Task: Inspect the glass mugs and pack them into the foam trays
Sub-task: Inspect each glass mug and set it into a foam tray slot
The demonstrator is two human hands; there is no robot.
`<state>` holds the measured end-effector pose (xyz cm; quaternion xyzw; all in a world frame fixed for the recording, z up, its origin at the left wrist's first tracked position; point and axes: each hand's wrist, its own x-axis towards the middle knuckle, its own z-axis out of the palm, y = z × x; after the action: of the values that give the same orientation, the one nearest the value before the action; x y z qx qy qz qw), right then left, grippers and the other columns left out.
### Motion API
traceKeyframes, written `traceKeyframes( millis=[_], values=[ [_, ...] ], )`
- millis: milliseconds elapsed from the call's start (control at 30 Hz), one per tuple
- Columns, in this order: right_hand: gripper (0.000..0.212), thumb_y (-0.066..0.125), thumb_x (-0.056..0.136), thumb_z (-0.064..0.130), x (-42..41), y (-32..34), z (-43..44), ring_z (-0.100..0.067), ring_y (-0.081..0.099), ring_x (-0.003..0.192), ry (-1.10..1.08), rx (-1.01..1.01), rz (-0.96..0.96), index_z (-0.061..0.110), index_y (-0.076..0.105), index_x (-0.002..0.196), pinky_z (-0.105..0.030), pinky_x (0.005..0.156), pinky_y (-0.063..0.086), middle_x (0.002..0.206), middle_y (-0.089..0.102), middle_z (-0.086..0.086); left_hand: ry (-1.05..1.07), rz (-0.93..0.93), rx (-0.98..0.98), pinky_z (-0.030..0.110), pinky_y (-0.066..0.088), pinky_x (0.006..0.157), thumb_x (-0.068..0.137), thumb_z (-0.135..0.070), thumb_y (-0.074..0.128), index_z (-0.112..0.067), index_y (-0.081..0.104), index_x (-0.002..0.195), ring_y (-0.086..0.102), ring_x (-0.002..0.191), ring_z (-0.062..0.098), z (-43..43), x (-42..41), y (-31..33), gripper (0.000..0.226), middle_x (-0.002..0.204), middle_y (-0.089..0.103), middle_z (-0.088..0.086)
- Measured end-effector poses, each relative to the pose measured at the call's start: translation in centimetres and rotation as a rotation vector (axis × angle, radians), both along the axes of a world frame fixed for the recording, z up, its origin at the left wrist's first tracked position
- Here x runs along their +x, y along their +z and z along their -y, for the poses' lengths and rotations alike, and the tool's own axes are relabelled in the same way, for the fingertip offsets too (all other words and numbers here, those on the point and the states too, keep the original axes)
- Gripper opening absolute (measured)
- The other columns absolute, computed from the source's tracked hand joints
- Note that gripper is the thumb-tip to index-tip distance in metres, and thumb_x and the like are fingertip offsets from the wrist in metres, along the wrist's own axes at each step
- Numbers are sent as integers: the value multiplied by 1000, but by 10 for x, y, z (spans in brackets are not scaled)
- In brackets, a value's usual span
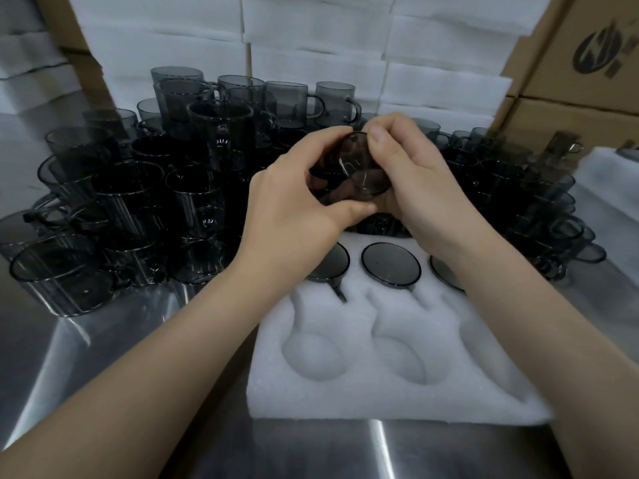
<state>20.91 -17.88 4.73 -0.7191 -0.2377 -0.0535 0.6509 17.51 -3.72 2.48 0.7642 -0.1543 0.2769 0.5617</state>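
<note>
Many loose mugs (103, 209) wait on the tabletop (86, 357) at left, the left hand (294, 205) and right hand (418, 184) grip one mug (358, 167) above the tray (380, 406), where three seated mugs (390, 266) show and near pockets (311, 354) lie empty, so most packing seems left.

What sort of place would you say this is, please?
Most likely a packing station in a glassware factory or warehouse: dozens of identical smoky glass mugs crowd a steel table, a foam tray sits partly filled, and cardboard cartons and stacked foam sheets stand behind.
</note>
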Motion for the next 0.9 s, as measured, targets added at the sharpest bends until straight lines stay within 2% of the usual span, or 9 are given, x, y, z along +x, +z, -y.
traceKeyframes(
  millis=[67, 133, 233, 300, 400, 633, 700, 800, 900],
  values=[
    [12, 46, 94, 25, 1, 0, 4, -20, 58, 87, 159, 50, -110, 20, 53, 103, -34, 64, 53, 100, 55, -4, -15, -33, -65, 34, 54, 92, 60, -23, 84, -27, 64, 120, 66, 101, 6, -1, 0, 0, 64, 108, 69, -16],
    [24, 47, 93, 19, 2, 1, 10, -28, 56, 96, 295, 92, -180, 16, 49, 116, -39, 70, 54, 114, 53, -11, -30, -49, -118, 35, 55, 91, 60, -20, 82, -28, 64, 118, 67, 100, 8, -2, 0, 1, 62, 107, 69, -13],
    [37, 52, 90, 8, 3, 1, 15, -30, 57, 101, 405, 111, -195, 16, 45, 126, -40, 74, 53, 122, 51, -11, -63, -71, -173, 38, 55, 91, 61, -15, 82, -23, 64, 119, 67, 102, 11, -3, 1, 1, 61, 107, 70, -8],
    [40, 57, 87, 5, 5, 0, 16, -29, 61, 100, 395, 96, -177, 15, 46, 124, -39, 74, 55, 123, 52, -12, -68, -80, -173, 36, 55, 91, 60, -16, 82, -21, 65, 120, 67, 101, 9, -3, 1, 1, 62, 106, 71, -8],
    [29, 62, 87, 8, 5, -1, 16, -27, 66, 93, 316, 100, -143, 17, 54, 113, -40, 71, 56, 111, 60, -8, -56, -59, -122, 34, 54, 91, 60, -20, 81, -21, 65, 121, 67, 100, 7, -3, 0, 2, 63, 106, 70, -10],
    [3, 60, 90, 22, 2, 0, 9, -22, 68, 75, 111, 124, -78, 23, 61, 92, -34, 56, 56, 88, 67, 1, -38, 18, -15, 33, 52, 94, 62, -20, 84, -25, 63, 123, 64, 103, 5, -2, -2, 2, 64, 108, 68, -15],
    [4, 59, 90, 25, 1, 1, 8, -22, 67, 72, 72, 117, -70, 24, 61, 87, -31, 52, 54, 85, 66, 1, -37, 32, 16, 33, 51, 96, 61, -21, 85, -25, 62, 124, 63, 105, 5, -1, -2, 3, 67, 111, 68, -14],
    [12, 51, 95, 30, 2, 3, 10, -23, 67, 73, 116, 149, -114, 21, 59, 94, -31, 52, 53, 94, 65, -4, -64, 35, -2, 32, 51, 96, 61, -17, 86, -22, 61, 123, 63, 105, 4, -1, -2, 2, 67, 112, 67, -14],
    [25, 40, 100, 32, 3, 7, 15, -27, 66, 86, 237, 190, -174, 23, 56, 118, -36, 61, 55, 119, 61, -8, -117, 43, -104, 35, 51, 98, 64, -17, 84, -20, 55, 117, 64, 107, 8, -2, -2, 2, 61, 111, 67, -8]
  ],
)
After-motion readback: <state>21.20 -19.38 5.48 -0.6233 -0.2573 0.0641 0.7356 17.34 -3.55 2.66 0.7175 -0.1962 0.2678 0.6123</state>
